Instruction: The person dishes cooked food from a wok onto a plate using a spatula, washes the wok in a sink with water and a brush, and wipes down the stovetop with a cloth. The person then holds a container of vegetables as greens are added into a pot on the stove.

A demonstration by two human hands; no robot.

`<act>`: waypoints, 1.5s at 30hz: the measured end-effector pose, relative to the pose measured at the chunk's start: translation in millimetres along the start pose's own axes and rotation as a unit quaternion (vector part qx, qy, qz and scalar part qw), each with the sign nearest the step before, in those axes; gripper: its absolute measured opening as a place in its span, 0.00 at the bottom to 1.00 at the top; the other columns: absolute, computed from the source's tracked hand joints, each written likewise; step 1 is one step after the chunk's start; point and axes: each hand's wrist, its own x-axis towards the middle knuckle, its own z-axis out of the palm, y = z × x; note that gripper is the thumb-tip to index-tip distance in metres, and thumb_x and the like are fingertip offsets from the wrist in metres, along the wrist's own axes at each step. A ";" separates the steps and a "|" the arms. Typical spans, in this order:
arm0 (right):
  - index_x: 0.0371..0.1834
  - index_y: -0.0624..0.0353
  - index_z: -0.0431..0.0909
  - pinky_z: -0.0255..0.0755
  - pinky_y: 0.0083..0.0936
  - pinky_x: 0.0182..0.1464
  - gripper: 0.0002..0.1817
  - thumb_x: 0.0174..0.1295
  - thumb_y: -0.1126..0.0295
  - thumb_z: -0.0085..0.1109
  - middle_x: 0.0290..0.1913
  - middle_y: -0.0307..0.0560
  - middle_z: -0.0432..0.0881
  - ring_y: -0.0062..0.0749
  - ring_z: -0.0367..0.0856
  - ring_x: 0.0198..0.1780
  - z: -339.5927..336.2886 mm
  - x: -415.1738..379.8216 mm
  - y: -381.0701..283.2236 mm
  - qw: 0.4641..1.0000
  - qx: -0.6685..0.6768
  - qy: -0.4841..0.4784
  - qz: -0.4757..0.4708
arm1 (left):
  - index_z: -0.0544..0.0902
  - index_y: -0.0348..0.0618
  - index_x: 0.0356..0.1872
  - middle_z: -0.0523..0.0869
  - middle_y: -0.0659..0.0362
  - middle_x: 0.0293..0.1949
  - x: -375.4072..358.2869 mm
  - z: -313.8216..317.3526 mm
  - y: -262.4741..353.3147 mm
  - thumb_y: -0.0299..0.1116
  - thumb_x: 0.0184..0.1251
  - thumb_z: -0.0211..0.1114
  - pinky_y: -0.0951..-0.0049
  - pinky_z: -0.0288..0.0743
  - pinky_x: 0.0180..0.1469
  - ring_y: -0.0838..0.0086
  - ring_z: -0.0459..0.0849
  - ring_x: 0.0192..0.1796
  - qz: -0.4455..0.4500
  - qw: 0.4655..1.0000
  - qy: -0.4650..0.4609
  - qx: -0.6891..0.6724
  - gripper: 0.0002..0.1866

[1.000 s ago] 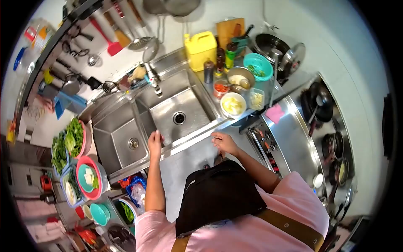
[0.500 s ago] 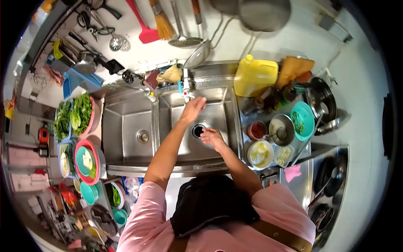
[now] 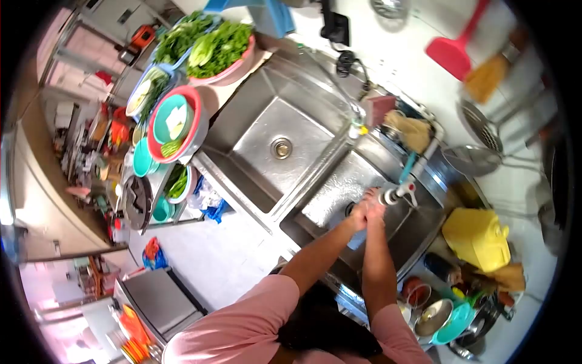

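Note:
My left hand (image 3: 359, 215) and my right hand (image 3: 374, 210) are pressed together beneath the white tap (image 3: 397, 193) in the right-hand basin. Their fingers look closed against each other, partly blurred, and I see no object in them. The basin floor (image 3: 339, 191) glistens with water. The drain (image 3: 350, 209) is partly hidden behind my hands. A light-blue tube (image 3: 408, 167) stands beside the tap.
The left basin (image 3: 267, 121) adjoins. Bowls of leafy greens (image 3: 224, 51) and a red basin (image 3: 197, 124) stand on its left. A yellow jug (image 3: 479, 238) and a metal bowl (image 3: 433, 317) are at the right. A red spatula (image 3: 451, 54) hangs on the wall.
My hands were apart and open over the basin; now they have come together under the tap. The view has turned, with more of the left side and floor showing.

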 end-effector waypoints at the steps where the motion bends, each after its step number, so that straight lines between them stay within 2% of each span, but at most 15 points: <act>1: 0.48 0.55 0.78 0.78 0.35 0.45 0.12 0.62 0.68 0.60 0.43 0.42 0.78 0.35 0.77 0.47 -16.8 1.3 -6.7 0.997 -0.069 -0.018 0.000 | 0.85 0.44 0.47 0.86 0.54 0.43 2.9 3.2 2.3 0.33 0.64 0.66 0.69 0.78 0.53 0.68 0.84 0.46 -0.001 1.000 -0.010 -0.008 0.12; 4: 0.57 0.54 0.75 0.77 0.35 0.45 0.21 0.60 0.74 0.63 0.47 0.43 0.78 0.34 0.77 0.51 60.3 -12.1 16.0 0.824 -0.518 0.230 -0.018 | 0.86 0.43 0.46 0.87 0.53 0.42 14.2 7.0 5.2 0.33 0.65 0.65 0.68 0.79 0.53 0.67 0.84 0.46 0.001 0.999 -0.029 -0.014 0.11; 8: 0.56 0.58 0.77 0.78 0.28 0.42 0.23 0.55 0.75 0.68 0.47 0.44 0.82 0.31 0.82 0.45 127.4 -35.9 48.5 0.779 -0.566 0.266 -0.047 | 0.87 0.43 0.44 0.87 0.53 0.41 21.1 8.3 8.1 0.34 0.65 0.65 0.67 0.79 0.53 0.66 0.85 0.45 0.003 0.999 -0.048 -0.010 0.11; 11: 0.48 0.60 0.80 0.78 0.27 0.42 0.18 0.54 0.71 0.70 0.41 0.42 0.83 0.30 0.83 0.40 146.0 -47.2 54.6 0.800 -0.564 0.200 -0.042 | 0.87 0.42 0.43 0.87 0.52 0.40 16.3 12.1 7.7 0.35 0.66 0.64 0.67 0.79 0.53 0.65 0.85 0.44 0.004 0.998 -0.058 0.001 0.10; 15: 0.41 0.54 0.82 0.79 0.32 0.44 0.09 0.60 0.68 0.69 0.37 0.40 0.84 0.33 0.84 0.37 111.9 -23.8 20.4 0.834 -0.396 0.350 0.158 | 0.88 0.41 0.41 0.88 0.52 0.38 -2.2 -0.7 17.7 0.35 0.66 0.63 0.66 0.80 0.53 0.64 0.86 0.44 0.010 0.997 -0.060 0.057 0.11; 18: 0.45 0.54 0.82 0.77 0.35 0.54 0.08 0.68 0.65 0.61 0.45 0.43 0.84 0.35 0.83 0.47 -32.9 -20.2 -31.0 0.907 -0.304 0.282 0.068 | 0.88 0.41 0.40 0.88 0.51 0.37 -22.1 -14.9 32.5 0.36 0.67 0.63 0.66 0.80 0.53 0.63 0.86 0.43 0.029 0.992 -0.048 0.112 0.11; 22: 0.68 0.55 0.71 0.59 0.38 0.72 0.26 0.76 0.50 0.48 0.67 0.48 0.74 0.39 0.69 0.68 -47.8 -24.0 -12.3 0.735 -0.657 0.113 -0.122 | 0.86 0.39 0.48 0.88 0.51 0.40 -13.6 -12.4 25.2 0.33 0.69 0.59 0.66 0.81 0.51 0.66 0.86 0.43 0.101 0.968 0.084 0.213 0.14; 27: 0.72 0.57 0.67 0.52 0.36 0.73 0.29 0.76 0.50 0.45 0.72 0.52 0.66 0.38 0.63 0.70 -87.1 -17.5 -19.2 0.885 -0.443 0.098 -0.100 | 0.80 0.39 0.59 0.87 0.55 0.48 14.1 -8.8 -39.6 0.36 0.73 0.57 0.68 0.78 0.57 0.69 0.84 0.53 -0.007 0.960 -0.179 -0.215 0.18; 29: 0.65 0.59 0.70 0.58 0.34 0.63 0.25 0.74 0.54 0.48 0.64 0.52 0.71 0.36 0.68 0.61 -54.1 -24.5 -28.1 0.785 -0.591 0.116 -0.143 | 0.77 0.40 0.63 0.87 0.56 0.51 10.2 -27.1 -53.2 0.36 0.75 0.57 0.68 0.77 0.59 0.71 0.83 0.57 -0.056 0.890 -0.265 -0.366 0.20; 33: 0.52 0.63 0.78 0.70 0.29 0.42 0.16 0.70 0.63 0.53 0.48 0.51 0.81 0.32 0.78 0.42 14.4 -48.0 -55.1 0.412 -0.872 0.125 -0.234 | 0.75 0.42 0.68 0.83 0.53 0.61 -69.1 -29.6 41.3 0.38 0.74 0.57 0.69 0.70 0.68 0.67 0.80 0.64 -0.101 0.953 -0.126 -0.256 0.24; 35: 0.45 0.65 0.81 0.77 0.26 0.32 0.12 0.68 0.67 0.56 0.40 0.51 0.86 0.30 0.83 0.32 61.5 -61.9 -65.0 0.402 -0.872 0.147 -0.238 | 0.73 0.44 0.71 0.81 0.51 0.64 -73.8 -34.7 46.1 0.39 0.73 0.59 0.67 0.69 0.69 0.63 0.79 0.66 -0.075 0.993 -0.068 -0.068 0.27; 38: 0.48 0.68 0.81 0.76 0.34 0.29 0.18 0.73 0.61 0.51 0.33 0.55 0.85 0.40 0.85 0.28 180.6 -76.7 -72.4 0.608 -0.740 0.246 -0.149 | 0.70 0.46 0.74 0.79 0.49 0.67 -75.0 -56.8 61.3 0.40 0.72 0.60 0.65 0.69 0.70 0.58 0.77 0.69 -0.021 0.970 0.052 0.236 0.30; 41: 0.49 0.67 0.81 0.75 0.40 0.33 0.17 0.72 0.63 0.52 0.32 0.56 0.83 0.46 0.84 0.30 308.9 -84.0 -32.8 0.485 -0.837 0.171 -0.187 | 0.70 0.47 0.74 0.77 0.47 0.68 -121.7 -88.0 100.9 0.40 0.71 0.60 0.62 0.71 0.68 0.55 0.76 0.69 -0.021 0.944 0.046 0.325 0.31; 43: 0.45 0.65 0.82 0.75 0.49 0.39 0.19 0.71 0.58 0.52 0.31 0.59 0.84 0.56 0.84 0.34 299.0 -74.6 -36.7 0.261 -0.923 0.243 -0.143 | 0.71 0.47 0.73 0.78 0.46 0.67 -131.6 -105.3 95.4 0.41 0.70 0.60 0.60 0.73 0.65 0.54 0.78 0.67 -0.014 0.945 0.029 0.325 0.30; 45: 0.41 0.65 0.83 0.74 0.53 0.42 0.19 0.71 0.58 0.52 0.36 0.61 0.86 0.61 0.83 0.37 359.9 -73.7 8.2 0.246 -0.921 0.283 -0.104 | 0.82 0.46 0.58 0.86 0.46 0.52 -111.2 -115.8 49.4 0.42 0.68 0.62 0.55 0.78 0.57 0.50 0.84 0.56 0.076 0.911 0.110 0.391 0.20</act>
